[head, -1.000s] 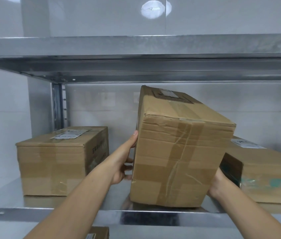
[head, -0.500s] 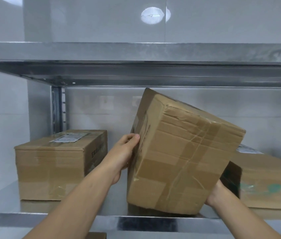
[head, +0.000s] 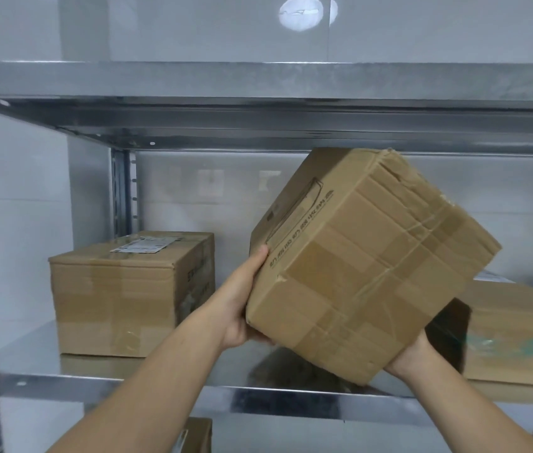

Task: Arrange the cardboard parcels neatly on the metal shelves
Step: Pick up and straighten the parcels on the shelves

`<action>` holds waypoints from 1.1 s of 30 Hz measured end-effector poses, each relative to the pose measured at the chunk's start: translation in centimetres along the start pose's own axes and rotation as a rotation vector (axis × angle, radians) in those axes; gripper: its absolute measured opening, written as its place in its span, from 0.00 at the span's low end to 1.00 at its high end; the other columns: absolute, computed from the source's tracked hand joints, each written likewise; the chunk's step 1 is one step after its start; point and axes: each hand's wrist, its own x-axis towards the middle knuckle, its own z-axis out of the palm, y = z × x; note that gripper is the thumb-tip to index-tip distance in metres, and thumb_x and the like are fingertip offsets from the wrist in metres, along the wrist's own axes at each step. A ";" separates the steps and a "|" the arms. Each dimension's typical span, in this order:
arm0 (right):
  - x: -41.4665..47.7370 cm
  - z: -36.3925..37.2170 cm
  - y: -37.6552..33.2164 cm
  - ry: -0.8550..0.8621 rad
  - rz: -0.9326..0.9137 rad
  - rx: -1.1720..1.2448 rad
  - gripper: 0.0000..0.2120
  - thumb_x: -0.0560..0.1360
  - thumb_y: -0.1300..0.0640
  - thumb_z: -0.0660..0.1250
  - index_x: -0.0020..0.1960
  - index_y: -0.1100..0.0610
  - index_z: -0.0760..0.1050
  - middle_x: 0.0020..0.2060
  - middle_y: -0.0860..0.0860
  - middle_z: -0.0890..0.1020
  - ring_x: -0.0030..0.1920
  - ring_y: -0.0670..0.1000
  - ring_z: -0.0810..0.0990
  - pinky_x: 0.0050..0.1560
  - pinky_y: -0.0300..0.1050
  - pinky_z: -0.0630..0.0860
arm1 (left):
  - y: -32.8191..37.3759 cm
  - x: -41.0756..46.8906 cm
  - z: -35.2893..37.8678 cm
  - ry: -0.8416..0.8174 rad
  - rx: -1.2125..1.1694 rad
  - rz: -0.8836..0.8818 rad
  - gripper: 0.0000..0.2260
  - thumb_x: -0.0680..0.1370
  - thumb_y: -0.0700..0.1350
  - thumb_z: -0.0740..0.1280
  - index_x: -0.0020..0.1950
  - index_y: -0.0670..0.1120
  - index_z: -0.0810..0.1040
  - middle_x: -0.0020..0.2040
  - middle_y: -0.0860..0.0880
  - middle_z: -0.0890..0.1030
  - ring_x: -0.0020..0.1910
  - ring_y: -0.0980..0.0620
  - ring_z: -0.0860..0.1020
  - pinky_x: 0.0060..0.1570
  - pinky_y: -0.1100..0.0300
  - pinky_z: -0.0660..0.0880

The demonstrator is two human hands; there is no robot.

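Left hand (head: pixel 242 310) grips the tilted parcel (head: pixel 366 266) at its 8 o'clock corner; right hand (head: pixel 412 358) props it at 5 o'clock, fingers hidden, grip unclear, above the metal shelf (head: pixel 121 384).

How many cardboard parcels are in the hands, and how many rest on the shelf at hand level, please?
In the hands: 1, the held parcel, between left hand and right hand
On the shelf: 2, the left parcel and the right parcel
Total: 3
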 end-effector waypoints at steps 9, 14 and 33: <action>0.4 -0.8 -3.7 0.071 -0.273 -0.071 0.18 0.79 0.51 0.67 0.34 0.52 0.87 0.38 0.50 0.87 0.36 0.51 0.86 0.42 0.49 0.85 | 1.2 -0.3 -2.9 0.087 -0.133 0.062 0.21 0.81 0.52 0.63 0.32 0.47 0.84 0.32 0.49 0.83 0.28 0.49 0.81 0.37 0.56 0.75; 0.8 -1.5 -6.2 0.122 -0.269 -0.041 0.37 0.39 0.37 0.82 0.45 0.50 0.83 0.49 0.52 0.85 0.50 0.54 0.85 0.54 0.48 0.80 | 2.0 -1.0 -3.4 0.129 -0.153 0.052 0.18 0.81 0.52 0.62 0.36 0.47 0.82 0.32 0.48 0.82 0.27 0.48 0.80 0.35 0.60 0.74; -2.5 1.3 -5.5 0.227 -0.036 -0.570 0.17 0.81 0.51 0.64 0.36 0.56 0.79 0.33 0.56 0.84 0.31 0.56 0.84 0.43 0.52 0.77 | 1.9 0.0 -2.6 0.161 -0.134 0.098 0.24 0.82 0.64 0.59 0.38 0.48 0.81 0.29 0.48 0.82 0.29 0.49 0.78 0.32 0.60 0.74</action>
